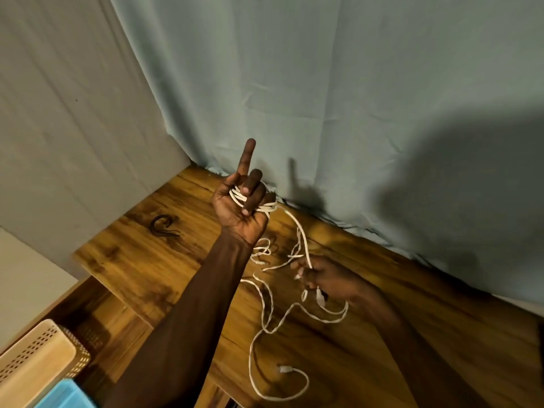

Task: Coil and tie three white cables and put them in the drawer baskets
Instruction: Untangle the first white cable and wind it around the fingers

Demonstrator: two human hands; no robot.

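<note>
White cable [300, 231] wound around the left hand [244, 207], fed by the pinching right hand [316, 275]; loose tangle on the surface [147, 260] could snag, and loops may slip off.

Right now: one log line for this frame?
step: coiling | left hand: raised, white cable looped round fingers | right hand: pinching strand | slack: on wooden table | beige basket: unused

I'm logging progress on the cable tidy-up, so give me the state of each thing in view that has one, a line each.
left hand: raised, cable loops wound round its fingers, index finger straight up
coil: partly wound, not tied
white cable: runs from coil to right hand
right hand: pinches the cable, low over the table
loose cables: tangled on the wooden table
beige basket: in open drawer, contents hidden
</note>
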